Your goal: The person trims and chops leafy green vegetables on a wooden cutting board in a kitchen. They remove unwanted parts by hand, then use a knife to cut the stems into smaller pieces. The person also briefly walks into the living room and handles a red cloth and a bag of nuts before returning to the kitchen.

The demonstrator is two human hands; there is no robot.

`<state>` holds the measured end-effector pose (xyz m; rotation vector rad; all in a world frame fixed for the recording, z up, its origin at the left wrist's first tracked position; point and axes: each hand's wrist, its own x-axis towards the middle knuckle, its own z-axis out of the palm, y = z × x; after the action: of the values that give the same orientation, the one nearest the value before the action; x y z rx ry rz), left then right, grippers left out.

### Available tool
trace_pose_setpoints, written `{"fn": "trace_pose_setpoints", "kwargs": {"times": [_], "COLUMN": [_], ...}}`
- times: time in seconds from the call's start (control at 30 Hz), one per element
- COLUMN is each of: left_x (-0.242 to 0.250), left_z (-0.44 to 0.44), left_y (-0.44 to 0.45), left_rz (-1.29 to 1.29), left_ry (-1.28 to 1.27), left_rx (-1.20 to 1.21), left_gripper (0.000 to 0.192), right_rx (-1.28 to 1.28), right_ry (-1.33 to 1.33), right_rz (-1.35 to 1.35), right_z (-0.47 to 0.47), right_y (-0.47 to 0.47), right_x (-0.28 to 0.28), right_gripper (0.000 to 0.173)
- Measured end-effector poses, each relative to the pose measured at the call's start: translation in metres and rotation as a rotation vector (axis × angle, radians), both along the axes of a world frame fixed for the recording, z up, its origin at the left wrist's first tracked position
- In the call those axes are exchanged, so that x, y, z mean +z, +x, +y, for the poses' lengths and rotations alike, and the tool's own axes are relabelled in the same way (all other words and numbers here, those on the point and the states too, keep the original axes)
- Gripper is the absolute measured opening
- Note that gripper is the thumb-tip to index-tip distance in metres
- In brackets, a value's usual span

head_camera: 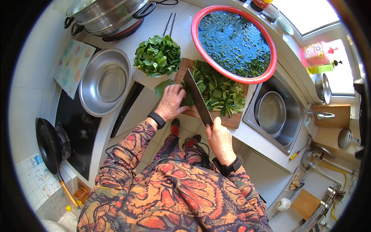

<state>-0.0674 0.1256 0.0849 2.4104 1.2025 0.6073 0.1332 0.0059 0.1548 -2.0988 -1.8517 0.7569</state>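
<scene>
My right hand (221, 141) grips the handle of a Chinese cleaver (197, 97), whose broad blade points away from me over a wooden cutting board (233, 121). Just left of the blade, my left hand (171, 102) presses on leafy greens (163, 88), fingers bent and thumb towards the steel. The leaves jut past the board's left edge. Chopped greens (220, 92) with pale stem pieces cover the board to the right of the blade. Beyond my left hand stands a bowl heaped with cut greens (158, 55).
A red-rimmed basin (274, 62) of water and floating green bits overlaps the board's far edge. Right of it is a sink (289, 142) holding a metal bowl (272, 113). A steel basin (127, 68), a steamer (107, 17), chopsticks (169, 24) and a wok (47, 145) lie leftward.
</scene>
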Motion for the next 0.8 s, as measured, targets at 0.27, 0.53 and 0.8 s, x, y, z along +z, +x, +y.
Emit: {"fn": "trace_pose_setpoints", "kwargs": {"times": [0.27, 0.53, 0.8], "left_x": [-0.020, -0.020, -0.007], "left_z": [-0.001, -0.004, 0.004], "left_y": [0.015, 0.016, 0.025], "left_rz": [-0.082, -0.128, -0.066], "left_ry": [-0.002, 0.030, -0.019], "left_rx": [0.060, -0.016, 0.041], "left_gripper": [0.020, 0.018, 0.038], "right_rx": [-0.048, -0.115, -0.087], "right_ry": [-0.028, 0.114, 0.216], "right_rz": [-0.067, 0.116, 0.174], "right_z": [0.023, 0.021, -0.003], "right_y": [-0.017, -0.005, 0.008], "right_x": [-0.023, -0.043, 0.001], "right_gripper": [0.026, 0.024, 0.023]}}
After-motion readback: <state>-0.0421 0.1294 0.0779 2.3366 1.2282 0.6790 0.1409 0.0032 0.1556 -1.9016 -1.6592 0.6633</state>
